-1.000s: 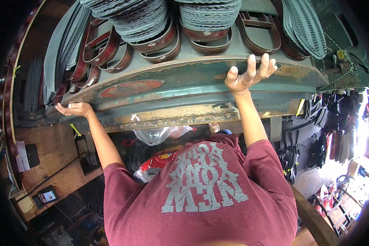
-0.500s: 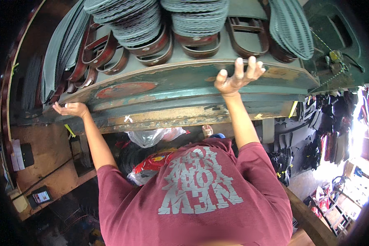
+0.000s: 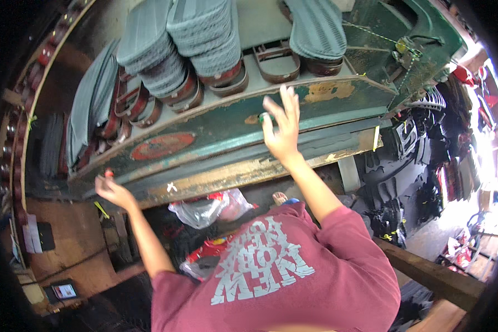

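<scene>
My right hand (image 3: 283, 131) is raised in front of the green metal machine front (image 3: 227, 120), fingers stretched out and holding nothing. Beside its thumb is a small green button (image 3: 265, 117). At the left end of the same front, my left hand (image 3: 115, 192) is slightly blurred, its fingers apart just below a red button (image 3: 109, 173). Whether either hand presses a button I cannot tell. Behind the front's upper edge stand stacks of grey ribbed shoe soles (image 3: 202, 33) on reddish-brown, sole-shaped metal moulds (image 3: 232, 83). One mould (image 3: 279, 66) shows an open frame with crossbars.
More grey soles (image 3: 97, 105) lean at the left. A rope (image 3: 406, 72) hangs on the green machine part at the right. Below the front lie clear plastic bags (image 3: 213, 207). A wooden beam (image 3: 431, 271) runs at the lower right, and black pieces hang along the right wall.
The view has shifted and tilted. My right hand has come down from the front's upper edge to beside the green button. My left hand has turned and is now by the red button.
</scene>
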Motion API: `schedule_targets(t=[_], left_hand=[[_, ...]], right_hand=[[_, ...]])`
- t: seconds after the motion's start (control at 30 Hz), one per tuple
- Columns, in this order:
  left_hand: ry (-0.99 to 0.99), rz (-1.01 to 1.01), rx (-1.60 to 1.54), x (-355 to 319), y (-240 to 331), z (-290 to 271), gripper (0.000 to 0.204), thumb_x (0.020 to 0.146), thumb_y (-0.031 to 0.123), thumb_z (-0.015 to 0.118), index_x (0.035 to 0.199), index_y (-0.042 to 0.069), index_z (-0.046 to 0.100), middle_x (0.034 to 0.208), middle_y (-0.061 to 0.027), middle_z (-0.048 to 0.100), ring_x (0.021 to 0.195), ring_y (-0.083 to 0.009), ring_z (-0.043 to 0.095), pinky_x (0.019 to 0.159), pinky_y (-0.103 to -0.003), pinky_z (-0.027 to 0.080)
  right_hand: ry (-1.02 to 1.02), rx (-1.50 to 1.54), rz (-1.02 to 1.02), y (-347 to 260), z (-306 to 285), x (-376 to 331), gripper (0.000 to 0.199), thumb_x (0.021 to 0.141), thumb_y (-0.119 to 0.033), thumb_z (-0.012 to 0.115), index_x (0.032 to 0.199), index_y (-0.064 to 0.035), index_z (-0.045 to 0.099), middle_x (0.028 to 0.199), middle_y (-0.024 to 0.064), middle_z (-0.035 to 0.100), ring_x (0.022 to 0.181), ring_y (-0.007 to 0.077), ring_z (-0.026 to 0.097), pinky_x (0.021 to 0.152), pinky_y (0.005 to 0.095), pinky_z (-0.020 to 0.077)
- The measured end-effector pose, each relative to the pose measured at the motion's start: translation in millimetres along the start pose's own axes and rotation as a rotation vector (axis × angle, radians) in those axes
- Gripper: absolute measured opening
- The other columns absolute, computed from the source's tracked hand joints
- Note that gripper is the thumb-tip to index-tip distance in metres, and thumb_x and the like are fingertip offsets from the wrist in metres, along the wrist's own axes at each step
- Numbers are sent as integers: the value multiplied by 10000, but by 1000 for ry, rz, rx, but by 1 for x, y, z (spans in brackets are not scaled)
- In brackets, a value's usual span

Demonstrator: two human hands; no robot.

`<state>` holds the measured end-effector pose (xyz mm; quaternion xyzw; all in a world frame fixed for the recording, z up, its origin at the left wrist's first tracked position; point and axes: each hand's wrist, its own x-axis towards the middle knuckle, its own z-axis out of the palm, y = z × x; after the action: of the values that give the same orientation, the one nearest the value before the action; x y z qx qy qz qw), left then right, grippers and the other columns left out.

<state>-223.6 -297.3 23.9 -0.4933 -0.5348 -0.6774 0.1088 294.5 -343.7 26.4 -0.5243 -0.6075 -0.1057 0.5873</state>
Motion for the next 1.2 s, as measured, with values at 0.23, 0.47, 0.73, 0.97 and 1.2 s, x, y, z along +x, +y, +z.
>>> schedule_targets(t=[0.23,0.47,0.73,0.97,1.2], left_hand=[[-666,-9,59,-272,78,-1,393,940,100,557,1309,-36,545,1338,-248,552,1304,-389,505,1158,-507,331],[-895,124,377,-294,86,7,462,992,207,514,1444,112,540,1526,-133,477,1484,-336,345,1214,-595,155],[-857,117,405,-284,98,9,420,942,225,604,1342,98,603,1401,-118,551,1386,-326,437,1159,-589,240],[-1006,71,488,-264,113,16,540,782,139,666,1301,46,550,1365,-149,566,1402,-339,443,1147,-685,252],[-966,49,533,-272,108,25,523,790,147,669,1285,46,535,1329,-158,581,1363,-320,484,1160,-694,241]], right_hand=[[-626,124,206,-22,-19,-135,342,890,-269,732,1173,-84,682,1143,121,657,1113,303,605,981,446,458],[-773,-224,-10,-5,6,-182,562,820,-429,783,1255,-108,633,1145,99,624,1149,269,573,1070,461,377],[-787,-333,-43,-11,11,-183,563,840,-514,742,1177,-76,635,1106,105,638,1109,288,580,1023,455,381],[-855,-330,106,-18,13,-166,607,702,-481,882,1124,-70,735,1121,136,675,1129,314,608,994,462,415],[-919,-399,131,-20,16,-163,605,730,-466,877,1178,-91,721,1201,163,669,1175,335,606,1023,470,422]])
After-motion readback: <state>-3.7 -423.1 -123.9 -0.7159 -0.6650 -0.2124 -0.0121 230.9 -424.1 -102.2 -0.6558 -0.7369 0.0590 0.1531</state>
